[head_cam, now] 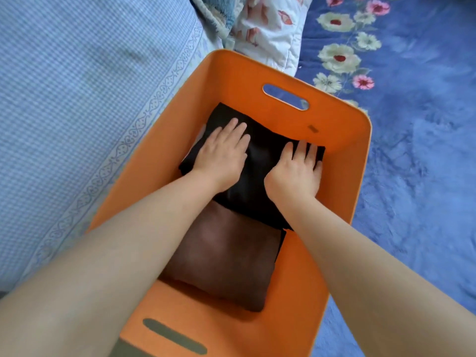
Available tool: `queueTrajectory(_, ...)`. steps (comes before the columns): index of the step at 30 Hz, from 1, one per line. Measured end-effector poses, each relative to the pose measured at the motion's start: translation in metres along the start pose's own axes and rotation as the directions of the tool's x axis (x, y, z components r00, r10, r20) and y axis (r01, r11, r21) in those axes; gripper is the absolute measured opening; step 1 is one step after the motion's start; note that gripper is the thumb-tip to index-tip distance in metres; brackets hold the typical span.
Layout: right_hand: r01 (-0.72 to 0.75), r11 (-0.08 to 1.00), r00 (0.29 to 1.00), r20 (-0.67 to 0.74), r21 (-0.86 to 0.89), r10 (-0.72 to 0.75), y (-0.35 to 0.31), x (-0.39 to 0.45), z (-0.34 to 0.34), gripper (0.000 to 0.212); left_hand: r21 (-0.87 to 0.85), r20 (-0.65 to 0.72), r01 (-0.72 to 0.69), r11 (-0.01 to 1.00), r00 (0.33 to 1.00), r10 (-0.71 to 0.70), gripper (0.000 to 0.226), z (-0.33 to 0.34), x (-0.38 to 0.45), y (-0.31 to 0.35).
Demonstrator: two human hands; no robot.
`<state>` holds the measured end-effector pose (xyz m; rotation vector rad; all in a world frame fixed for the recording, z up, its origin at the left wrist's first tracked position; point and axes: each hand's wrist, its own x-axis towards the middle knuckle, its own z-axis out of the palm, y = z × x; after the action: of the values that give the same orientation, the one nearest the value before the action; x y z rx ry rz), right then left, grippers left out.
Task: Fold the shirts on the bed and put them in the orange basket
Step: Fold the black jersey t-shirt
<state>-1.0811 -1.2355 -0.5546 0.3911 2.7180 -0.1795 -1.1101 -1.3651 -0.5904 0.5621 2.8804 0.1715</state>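
— Where are our fingers?
— Both sets lie straight and slightly spread, flat on the black shirt [260, 161]. The left hand [221, 155] presses its left part, the right hand [296, 171] its right part, fingertips near the far right corner. Neither hand pinches or curls round the cloth.

— And the black shirt itself?
— Folded, lying in the far half of the basket [342, 181], close under the handle slot in the far wall. A pale patch shows at its left edge; we cannot tell what it is.

— Anything else in there?
— A folded brown shirt [226, 256] in the near half. The black shirt's near edge overlaps it, and our forearms cross above it.

— What do we see around the basket?
— The bed [77, 112] with its blue checked sheet touches the left wall. A flowered quilt [268, 29] is bunched beyond the far rim. To the right spreads a blue blanket [412, 150] with white and pink flowers.
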Motion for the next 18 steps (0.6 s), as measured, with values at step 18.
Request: queueTrajectory(18, -0.080, 0.991, 0.993, -0.075, 0.111, 0.089, 0.013, 0.053, 0.085, 0.060, 0.061, -0.055, 0.119, 0.991, 0.992, -0.116, 0.054, 0.057, 0.028, -0.035)
